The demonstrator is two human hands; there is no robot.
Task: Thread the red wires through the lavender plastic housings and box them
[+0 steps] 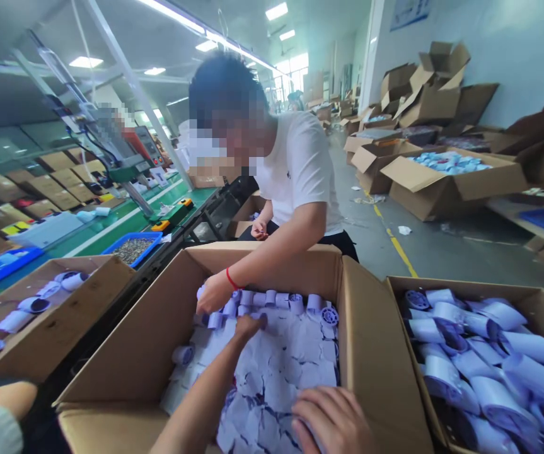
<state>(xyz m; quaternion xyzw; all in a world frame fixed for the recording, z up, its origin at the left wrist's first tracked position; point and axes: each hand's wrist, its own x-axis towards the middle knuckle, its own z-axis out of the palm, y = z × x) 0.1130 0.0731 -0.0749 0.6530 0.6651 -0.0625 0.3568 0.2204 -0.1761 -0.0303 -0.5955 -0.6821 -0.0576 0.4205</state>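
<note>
A large cardboard box point(370, 340) stands in front of me, with white paper-like pieces point(276, 353) covering most of its inside. Along its far wall runs a row of short white plastic cylinders point(295, 304). My left hand point(249, 325) reaches to the front of that row with its fingers drawn together; what they hold, if anything, is hidden. Over the near right part of the white layer lies my right hand point(331, 416), fingers bent and thumb apart, with nothing visible in it. One cylinder point(183, 355) sits alone by the left wall.
Opposite me, a co-worker's hand point(217, 291) with a red wristband reaches into the box. Another box point(527, 290) full of white cylinders stands at right. On the left are a smaller box point(77, 321), a green conveyor point(177, 189) and a blue tray point(156, 237) of small parts.
</note>
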